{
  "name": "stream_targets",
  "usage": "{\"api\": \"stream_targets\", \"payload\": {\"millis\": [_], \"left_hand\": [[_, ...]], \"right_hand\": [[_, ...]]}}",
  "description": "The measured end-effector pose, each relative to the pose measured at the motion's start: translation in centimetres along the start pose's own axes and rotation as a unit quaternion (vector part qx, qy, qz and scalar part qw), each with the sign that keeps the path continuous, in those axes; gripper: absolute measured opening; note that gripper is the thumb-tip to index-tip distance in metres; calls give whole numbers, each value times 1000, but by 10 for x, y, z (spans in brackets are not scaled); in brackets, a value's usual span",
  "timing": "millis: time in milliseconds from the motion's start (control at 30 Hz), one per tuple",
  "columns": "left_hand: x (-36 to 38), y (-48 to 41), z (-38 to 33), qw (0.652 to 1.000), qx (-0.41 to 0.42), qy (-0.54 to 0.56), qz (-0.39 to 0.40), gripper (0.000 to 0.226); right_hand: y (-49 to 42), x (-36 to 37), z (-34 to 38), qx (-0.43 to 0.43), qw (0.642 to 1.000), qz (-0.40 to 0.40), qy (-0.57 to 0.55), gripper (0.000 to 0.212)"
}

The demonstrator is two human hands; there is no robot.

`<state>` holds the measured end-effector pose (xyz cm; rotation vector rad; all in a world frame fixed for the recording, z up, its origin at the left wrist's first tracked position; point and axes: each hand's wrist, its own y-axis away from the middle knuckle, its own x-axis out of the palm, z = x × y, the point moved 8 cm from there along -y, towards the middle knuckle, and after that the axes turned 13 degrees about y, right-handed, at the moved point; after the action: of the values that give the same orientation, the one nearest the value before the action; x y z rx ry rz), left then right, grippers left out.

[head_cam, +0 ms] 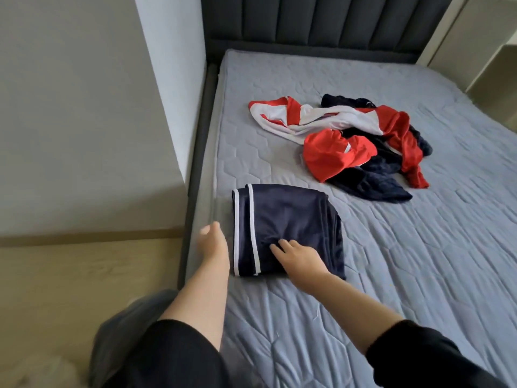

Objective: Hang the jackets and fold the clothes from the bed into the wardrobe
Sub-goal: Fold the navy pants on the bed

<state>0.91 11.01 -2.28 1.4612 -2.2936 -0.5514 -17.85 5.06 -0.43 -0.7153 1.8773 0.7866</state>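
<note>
A folded navy garment (pixel 288 219) with white stripes lies near the left edge of the bed (pixel 419 247). My right hand (pixel 299 257) rests flat on its near part, fingers spread on the fabric. Just left of the garment, my left hand (pixel 214 242) sits at its striped edge with the fingers extended; whether it touches the cloth is unclear. Farther back on the mattress sits a loose pile of red, white and navy clothes (pixel 352 144).
A dark padded headboard (pixel 321 21) stands at the far end. The dark bed frame (pixel 195 163) runs along the left side, beside a pale wall (pixel 84 107) and wooden floor (pixel 70 275). A light shelf unit (pixel 492 51) is at the right.
</note>
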Motion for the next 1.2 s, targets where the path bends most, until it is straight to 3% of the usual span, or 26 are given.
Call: {"api": "stream_targets", "payload": {"millis": [67,167,267,333,400,467,533,600,633,767,867,933,967,1100,1200], "left_hand": [[10,10,-11,990,92,-94,42,26],[35,31,-26,936,242,-231,108,15],[48,34,-10,913,233,-297,158,16],[50,27,0,906,210,-333,156,25],[56,22,9,873,220,-401,167,37],[63,21,17,809,251,-499,184,50],[65,20,25,778,258,-541,189,58],[61,18,27,795,251,-526,168,65],[58,18,25,812,249,-507,147,70],[44,6,26,925,139,-336,113,93],[50,2,38,946,56,-280,152,92],[53,0,44,955,2,-249,164,79],[54,0,49,958,-34,-227,171,74],[59,11,73,926,-201,-180,263,61],[60,22,82,912,-222,-174,297,41]], "right_hand": [[4,10,0,20,999,-12,-29,70],[4,8,-7,21,997,-56,-50,67],[1,19,-10,-2,989,9,-150,73],[-3,25,-18,9,957,75,-280,75],[-8,22,-39,69,926,39,-368,62],[-8,27,-60,127,942,-4,-312,52],[0,53,-71,159,961,53,-221,55],[17,89,-87,244,936,114,-228,61],[27,101,-96,306,903,119,-276,65],[39,119,-119,454,720,1,-524,69],[30,125,-117,467,561,-26,-684,66],[21,131,-108,447,480,-5,-755,54],[18,130,-104,433,469,8,-769,48],[18,131,-93,397,506,96,-760,46],[21,130,-85,399,530,128,-737,48]]}}
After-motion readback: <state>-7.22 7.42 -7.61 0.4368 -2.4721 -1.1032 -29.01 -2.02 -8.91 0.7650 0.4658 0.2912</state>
